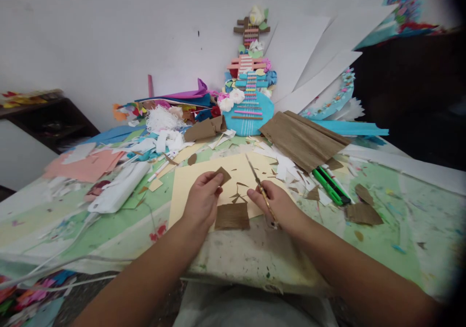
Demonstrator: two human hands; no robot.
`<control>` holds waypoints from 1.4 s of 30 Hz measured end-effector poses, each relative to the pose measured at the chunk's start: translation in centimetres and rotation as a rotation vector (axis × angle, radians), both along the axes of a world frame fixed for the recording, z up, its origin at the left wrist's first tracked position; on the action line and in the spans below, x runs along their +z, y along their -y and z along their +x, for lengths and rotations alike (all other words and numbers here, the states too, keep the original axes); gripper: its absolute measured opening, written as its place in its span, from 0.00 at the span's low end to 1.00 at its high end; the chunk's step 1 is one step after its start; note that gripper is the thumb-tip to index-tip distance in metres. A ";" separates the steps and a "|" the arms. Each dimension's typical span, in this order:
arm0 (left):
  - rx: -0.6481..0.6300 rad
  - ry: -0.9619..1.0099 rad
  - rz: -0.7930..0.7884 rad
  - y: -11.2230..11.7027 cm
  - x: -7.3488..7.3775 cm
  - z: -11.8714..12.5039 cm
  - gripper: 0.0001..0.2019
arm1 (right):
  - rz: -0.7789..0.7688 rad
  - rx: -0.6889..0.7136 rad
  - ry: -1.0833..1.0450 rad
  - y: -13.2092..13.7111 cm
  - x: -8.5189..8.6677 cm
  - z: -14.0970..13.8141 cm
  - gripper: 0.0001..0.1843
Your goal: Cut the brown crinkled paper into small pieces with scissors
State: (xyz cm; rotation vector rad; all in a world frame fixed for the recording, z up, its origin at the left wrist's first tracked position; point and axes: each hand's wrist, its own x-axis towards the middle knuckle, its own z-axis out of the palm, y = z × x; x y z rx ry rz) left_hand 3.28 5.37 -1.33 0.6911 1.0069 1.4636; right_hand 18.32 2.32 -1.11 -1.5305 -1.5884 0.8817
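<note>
Nearest me, the bare front of the desk was stained. Just beyond it, a brown rectangle lay flat, its far part over the cream sheet; I judged it not yet trimmed, its outline being plain and four-sided. To the right of my right forearm, a small brown oval rested singly on the desk covering.

My right hand was closed around the handle end of the scissors, tips directed away from me (the blades were seen nearly edge-on, so I could not tell whether they were parted). My left hand was clamped on a small brown piece, pinched near its corner above the cream sheet. The scissors and this piece stood apart; no cut was being made. The piece had straight edges and a corner, so I judged its shaping incomplete.

Thin brown offcuts lay between my hands, evidence of cutting done. Farther out, to the left, a second brown oval lay flat, apparently finished. Beyond the green cutter, the large brown sheet was still broad, leaving ample stock uncut. Behind, a blue guitar-shaped decoration stood upright near the wall.
</note>
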 end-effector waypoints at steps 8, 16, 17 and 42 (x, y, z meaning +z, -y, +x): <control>-0.055 0.113 0.015 0.0 0.1 -0.1 0.10 | 0.156 0.029 0.364 0.6 -0.2 -0.7 0.19; -0.215 0.143 0.062 0.3 -0.3 0.2 0.06 | 0.114 0.036 0.460 0.4 -0.6 -0.7 0.20; -0.217 0.150 0.062 0.4 -0.4 0.2 0.06 | 0.114 0.043 0.472 0.4 -0.6 -0.8 0.20; -0.212 0.011 0.068 0.9 -0.6 0.9 0.06 | 0.183 0.095 0.599 0.3 -0.3 -0.9 0.20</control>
